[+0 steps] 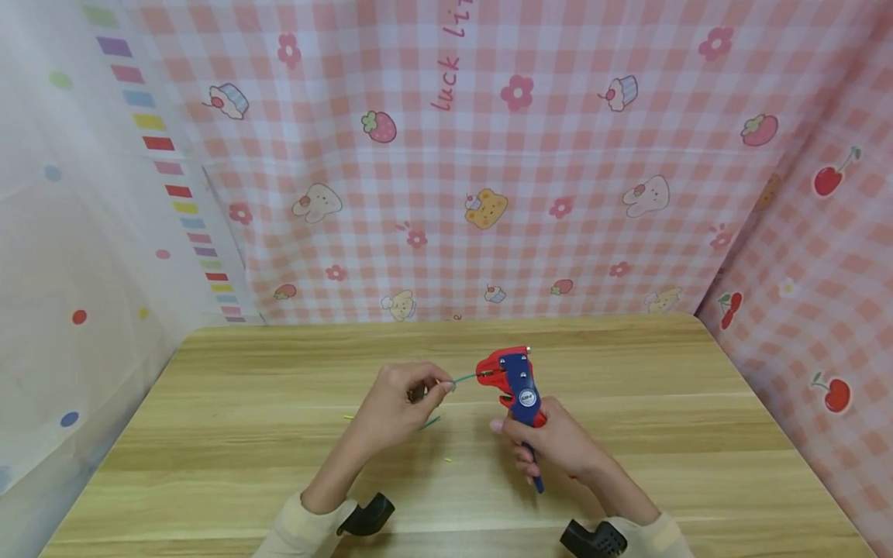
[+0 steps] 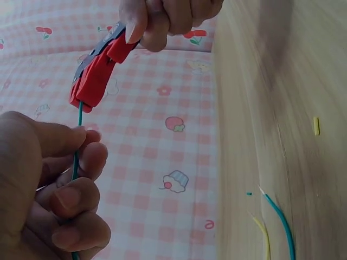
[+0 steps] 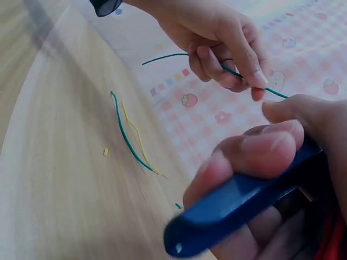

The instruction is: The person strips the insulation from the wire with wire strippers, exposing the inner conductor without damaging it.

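Note:
My right hand [image 1: 551,442] grips the handles of a red and blue wire stripper [image 1: 516,380], its fingers wrapped round the blue handle [image 3: 217,211] in the right wrist view. The tool's red head points left, above the table. Between thumb and forefinger, my left hand [image 1: 405,403] pinches a green wire [image 2: 80,116]. One end of that wire enters the stripper's red jaws; the other end trails out behind my left fingers, as the right wrist view shows. The inserted tip is hidden inside the tool.
On the wooden table [image 1: 244,434] lie a second green wire [image 2: 282,216] with a bared end and a yellow wire [image 2: 263,230]. Small cut bits of yellow insulation [image 2: 316,125] and green insulation [image 2: 249,193] lie nearby. A checked pink curtain [image 1: 432,170] hangs behind the table.

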{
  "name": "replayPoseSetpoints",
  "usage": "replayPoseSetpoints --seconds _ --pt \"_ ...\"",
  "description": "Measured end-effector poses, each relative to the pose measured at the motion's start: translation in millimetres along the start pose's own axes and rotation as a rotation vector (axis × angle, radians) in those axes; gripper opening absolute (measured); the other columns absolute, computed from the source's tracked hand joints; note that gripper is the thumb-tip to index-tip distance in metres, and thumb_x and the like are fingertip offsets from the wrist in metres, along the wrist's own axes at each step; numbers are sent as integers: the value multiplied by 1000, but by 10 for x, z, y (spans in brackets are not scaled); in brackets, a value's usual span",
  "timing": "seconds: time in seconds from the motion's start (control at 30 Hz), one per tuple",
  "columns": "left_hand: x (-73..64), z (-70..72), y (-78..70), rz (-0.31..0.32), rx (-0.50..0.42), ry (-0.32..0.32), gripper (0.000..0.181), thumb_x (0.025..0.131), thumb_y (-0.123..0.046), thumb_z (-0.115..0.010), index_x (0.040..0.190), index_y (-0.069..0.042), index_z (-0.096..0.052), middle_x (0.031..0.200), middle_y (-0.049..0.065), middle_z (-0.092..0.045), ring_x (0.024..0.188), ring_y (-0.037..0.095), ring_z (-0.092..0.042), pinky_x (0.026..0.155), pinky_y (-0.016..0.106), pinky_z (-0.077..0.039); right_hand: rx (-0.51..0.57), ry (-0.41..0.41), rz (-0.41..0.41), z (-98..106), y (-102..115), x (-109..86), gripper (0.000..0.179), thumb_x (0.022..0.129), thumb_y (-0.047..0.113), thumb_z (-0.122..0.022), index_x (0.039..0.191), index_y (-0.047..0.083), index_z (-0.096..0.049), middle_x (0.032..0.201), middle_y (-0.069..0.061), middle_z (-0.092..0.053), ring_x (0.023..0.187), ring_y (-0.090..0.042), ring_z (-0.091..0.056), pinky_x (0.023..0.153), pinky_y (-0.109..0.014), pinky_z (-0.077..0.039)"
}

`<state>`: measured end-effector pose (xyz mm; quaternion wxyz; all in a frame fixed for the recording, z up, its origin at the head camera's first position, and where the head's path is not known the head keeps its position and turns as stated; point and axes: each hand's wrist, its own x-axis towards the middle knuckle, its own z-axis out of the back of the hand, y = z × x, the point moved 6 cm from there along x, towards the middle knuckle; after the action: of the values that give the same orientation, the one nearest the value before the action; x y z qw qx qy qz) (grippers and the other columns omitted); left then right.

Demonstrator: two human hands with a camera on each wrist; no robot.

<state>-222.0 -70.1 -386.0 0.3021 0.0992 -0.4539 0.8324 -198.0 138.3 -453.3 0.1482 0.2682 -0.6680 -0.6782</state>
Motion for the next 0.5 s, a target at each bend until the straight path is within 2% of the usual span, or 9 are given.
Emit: replayPoseSetpoints --seconds 0.17,0.33,0.5 --pt "-3 0 -1 -1 -12 -5 7 95 -8 -72 91 -11 -76 71 -3 -65 56 1 -45 49 18 -38 -29 48 53 -12 40 -13 34 102 24 -65 82 0 -53 59 2 -55 48 -14 -57 53 -37 -57" --pt "-2 31 -6 -20 1 -44 7 94 -8 -73 90 -13 -77 74 -3 -67 56 2 -46 50 18 -40 -57 79 84 -24 73 -25 39 103 21 -63 91 -14 -49 64 1 -59 53 -14 -63 60 -43 -61" --pt "-4 77 -32 -49 7 -84 8 93 -9 -74 90 -15 -78 75 -5 -66 57 3 -46 51 18 -41 -56 93 96 -31 83 -28 41 103 19 -62 92 -18 -48 64 1 -60 54 -14 -63 60 -44 -61"
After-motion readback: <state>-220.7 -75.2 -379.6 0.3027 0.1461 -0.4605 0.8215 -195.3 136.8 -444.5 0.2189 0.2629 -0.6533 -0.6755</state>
